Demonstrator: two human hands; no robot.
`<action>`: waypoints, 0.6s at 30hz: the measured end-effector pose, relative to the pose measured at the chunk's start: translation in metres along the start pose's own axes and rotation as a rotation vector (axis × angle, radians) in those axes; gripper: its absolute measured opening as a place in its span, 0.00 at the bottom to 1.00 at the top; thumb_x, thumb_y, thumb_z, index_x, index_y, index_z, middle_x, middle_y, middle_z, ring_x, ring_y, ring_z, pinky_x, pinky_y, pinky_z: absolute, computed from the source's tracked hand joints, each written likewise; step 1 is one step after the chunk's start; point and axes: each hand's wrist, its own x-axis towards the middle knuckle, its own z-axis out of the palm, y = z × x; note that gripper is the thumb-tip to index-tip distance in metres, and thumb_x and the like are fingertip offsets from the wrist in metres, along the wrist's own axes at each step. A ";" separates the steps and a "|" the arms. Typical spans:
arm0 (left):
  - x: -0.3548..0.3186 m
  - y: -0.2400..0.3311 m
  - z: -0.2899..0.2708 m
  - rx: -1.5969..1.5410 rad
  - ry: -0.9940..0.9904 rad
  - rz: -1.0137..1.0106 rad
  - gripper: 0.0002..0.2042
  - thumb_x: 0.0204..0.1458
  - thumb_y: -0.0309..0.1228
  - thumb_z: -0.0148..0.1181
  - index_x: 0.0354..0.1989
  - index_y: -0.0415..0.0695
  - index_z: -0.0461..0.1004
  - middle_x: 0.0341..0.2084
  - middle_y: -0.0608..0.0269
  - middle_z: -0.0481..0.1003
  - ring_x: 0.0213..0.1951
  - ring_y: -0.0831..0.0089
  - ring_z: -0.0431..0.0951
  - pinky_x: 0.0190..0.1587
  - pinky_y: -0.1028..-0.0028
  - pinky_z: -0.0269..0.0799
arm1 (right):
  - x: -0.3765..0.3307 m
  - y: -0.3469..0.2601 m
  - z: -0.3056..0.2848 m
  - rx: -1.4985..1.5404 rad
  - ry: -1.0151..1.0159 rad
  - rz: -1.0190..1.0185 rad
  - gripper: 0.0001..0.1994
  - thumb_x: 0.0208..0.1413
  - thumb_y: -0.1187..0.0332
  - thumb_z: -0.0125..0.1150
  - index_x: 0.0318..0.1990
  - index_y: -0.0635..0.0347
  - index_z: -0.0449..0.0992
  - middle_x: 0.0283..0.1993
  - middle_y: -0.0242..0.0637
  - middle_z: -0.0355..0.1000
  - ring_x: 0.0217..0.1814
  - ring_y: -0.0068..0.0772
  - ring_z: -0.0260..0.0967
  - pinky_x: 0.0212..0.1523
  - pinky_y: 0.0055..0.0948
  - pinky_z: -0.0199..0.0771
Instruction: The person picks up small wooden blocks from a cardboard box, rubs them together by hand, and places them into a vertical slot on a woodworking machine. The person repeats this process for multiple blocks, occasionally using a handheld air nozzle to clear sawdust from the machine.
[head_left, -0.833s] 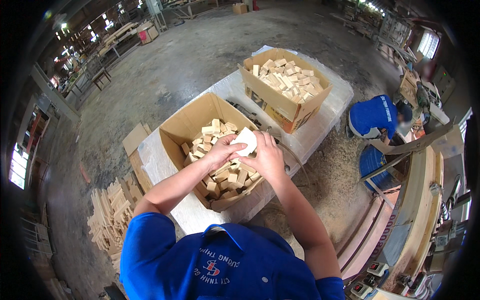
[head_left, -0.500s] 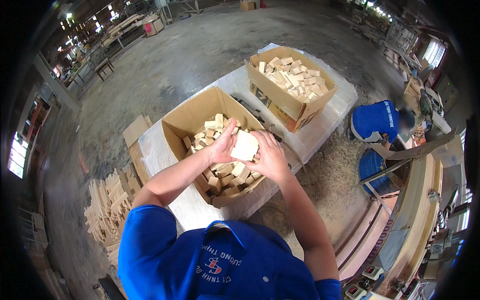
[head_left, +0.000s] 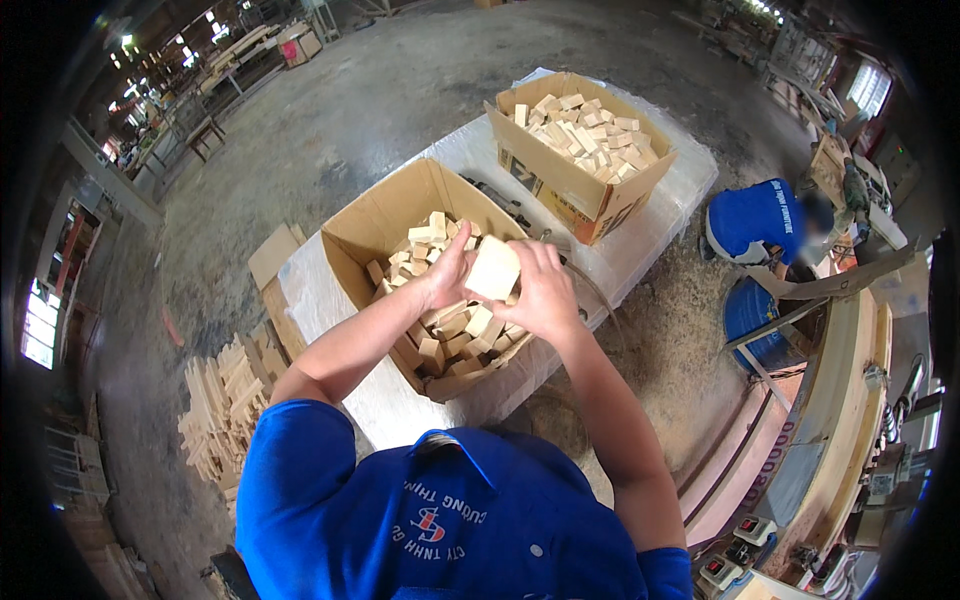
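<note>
Between my two hands is a pale, squarish wooden block (head_left: 494, 268), its broad face turned up. My left hand (head_left: 449, 277) grips its left side, the thumb pointing up along the edge. Fingers of my right hand (head_left: 546, 294) wrap round the right side. Both hands are over an open cardboard box (head_left: 372, 222) holding many small wooden blocks (head_left: 452, 337). Whether the held piece is one block or several pressed together, I cannot tell.
A second cardboard box (head_left: 580, 215) full of wooden blocks stands beyond, on the same plastic-wrapped platform (head_left: 640, 262). A stack of wood strips (head_left: 215, 415) lies at left. At right a co-worker in blue (head_left: 752, 222) bends near a blue drum (head_left: 752, 322).
The held block has tilted a little and sits slightly higher between my hands. The whole view has shifted slightly; both hands keep their grip.
</note>
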 end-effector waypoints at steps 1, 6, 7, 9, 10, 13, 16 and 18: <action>-0.001 0.005 -0.007 0.093 -0.110 0.038 0.33 0.54 0.60 0.38 0.54 0.41 0.64 0.43 0.57 0.73 0.45 0.65 0.74 0.48 0.67 0.70 | -0.001 0.000 0.002 -0.009 0.059 0.031 0.36 0.29 0.64 0.67 0.52 0.64 0.61 0.52 0.44 0.61 0.57 0.45 0.56 0.55 0.38 0.64; -0.001 -0.005 -0.019 1.266 -0.118 0.188 0.26 0.39 0.45 0.62 0.41 0.35 0.72 0.36 0.50 0.76 0.42 0.63 0.74 0.47 0.70 0.68 | -0.005 0.003 0.001 -0.022 0.131 0.087 0.38 0.29 0.63 0.68 0.52 0.64 0.60 0.52 0.44 0.60 0.56 0.46 0.56 0.55 0.38 0.64; -0.005 -0.009 -0.016 1.374 -0.117 0.166 0.26 0.38 0.46 0.63 0.39 0.35 0.73 0.35 0.51 0.76 0.41 0.63 0.75 0.46 0.70 0.68 | -0.006 0.002 0.001 -0.018 0.131 0.092 0.38 0.28 0.62 0.68 0.52 0.64 0.60 0.52 0.44 0.60 0.55 0.46 0.56 0.55 0.38 0.64; -0.006 -0.012 -0.008 1.510 -0.121 0.109 0.26 0.37 0.46 0.64 0.38 0.35 0.73 0.35 0.51 0.76 0.40 0.63 0.75 0.44 0.71 0.69 | -0.006 0.004 -0.003 -0.006 0.158 0.074 0.37 0.28 0.63 0.68 0.52 0.64 0.60 0.50 0.45 0.61 0.54 0.47 0.57 0.53 0.39 0.64; -0.005 -0.013 -0.006 1.535 -0.118 0.073 0.26 0.37 0.46 0.64 0.38 0.35 0.73 0.34 0.51 0.76 0.39 0.63 0.75 0.43 0.71 0.69 | -0.008 0.004 -0.005 0.002 0.170 0.063 0.37 0.28 0.64 0.67 0.51 0.64 0.61 0.50 0.45 0.62 0.53 0.47 0.57 0.52 0.40 0.65; -0.002 -0.016 -0.003 1.497 -0.154 0.023 0.25 0.39 0.45 0.64 0.39 0.35 0.72 0.34 0.52 0.75 0.37 0.65 0.75 0.40 0.71 0.71 | -0.013 0.006 -0.011 -0.012 0.179 0.050 0.37 0.28 0.64 0.68 0.51 0.64 0.60 0.49 0.45 0.62 0.53 0.47 0.57 0.52 0.40 0.65; -0.007 -0.010 -0.006 1.064 -0.121 -0.035 0.23 0.44 0.41 0.61 0.42 0.35 0.71 0.36 0.55 0.74 0.37 0.67 0.75 0.38 0.70 0.74 | -0.015 0.008 -0.016 0.012 0.146 0.081 0.38 0.29 0.62 0.68 0.52 0.66 0.60 0.51 0.46 0.60 0.55 0.47 0.56 0.55 0.38 0.63; -0.012 -0.001 -0.004 0.707 -0.140 -0.039 0.20 0.49 0.34 0.55 0.49 0.37 0.67 0.42 0.58 0.71 0.41 0.68 0.75 0.39 0.67 0.77 | -0.015 0.009 -0.019 0.023 0.182 0.083 0.38 0.29 0.62 0.68 0.52 0.65 0.59 0.51 0.47 0.60 0.55 0.48 0.56 0.55 0.38 0.62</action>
